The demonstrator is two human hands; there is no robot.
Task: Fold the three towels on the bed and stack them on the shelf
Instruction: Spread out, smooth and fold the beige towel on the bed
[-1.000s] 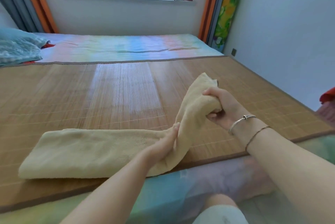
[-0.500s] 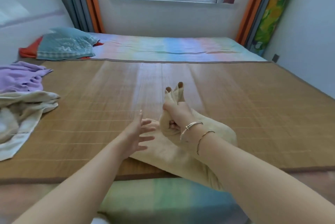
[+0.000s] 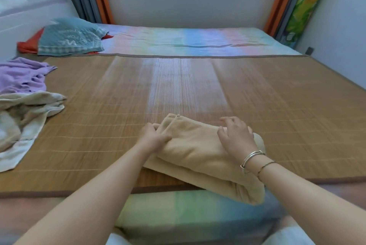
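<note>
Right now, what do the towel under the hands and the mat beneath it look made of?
Towel: soft beige terry cloth, judging by its fuzzy matte pile and thick rounded folds. Mat: probably woven bamboo or reed, with fine parallel slats, a slight sheen and a brown cloth border.

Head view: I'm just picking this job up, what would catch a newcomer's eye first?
First, the folded beige towel at the near edge of the bamboo mat, its near end overhanging; the left hand grips its left edge and the right hand rests on top. Next, the unfolded pile at far left: a purple towel behind a crumpled cream towel.
</note>
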